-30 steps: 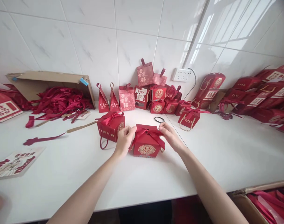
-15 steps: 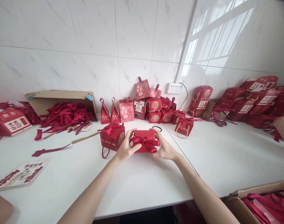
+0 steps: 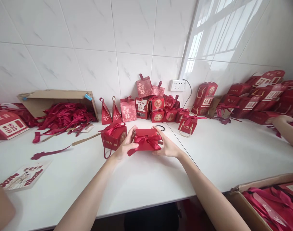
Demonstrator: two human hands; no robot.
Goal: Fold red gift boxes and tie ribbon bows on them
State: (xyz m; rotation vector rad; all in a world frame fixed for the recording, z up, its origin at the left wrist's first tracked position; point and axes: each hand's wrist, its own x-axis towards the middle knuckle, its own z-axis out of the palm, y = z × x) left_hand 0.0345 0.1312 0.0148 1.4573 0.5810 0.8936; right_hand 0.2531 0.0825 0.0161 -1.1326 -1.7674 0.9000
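Observation:
Between my two hands is a small red gift box (image 3: 144, 132) with a satin ribbon bow (image 3: 148, 141) across its front. My left hand (image 3: 126, 146) grips its left side, thumb on the front face. On the opposite side my right hand (image 3: 167, 144) holds it with the thumb low near the bow's tail. My fingertips behind the box are partly hidden. Just left of my left hand stands a larger red gift box (image 3: 113, 138) with a bow on top and a cord handle hanging down. A black hair tie (image 3: 160, 128) lies behind my right hand.
A tipped cardboard box (image 3: 57, 94) spills red ribbons (image 3: 64, 117) at the left. Finished gift boxes (image 3: 158, 107) line the wall. More boxes (image 3: 254, 96) pile up at right, where another person's hand (image 3: 284, 126) reaches. A carton of ribbons (image 3: 235, 192) sits below the table's front edge.
The view has shifted slightly. Both hands still hold the small box, and a ribbon tail now sticks out at its lower left. The other person's hand at right reaches further in.

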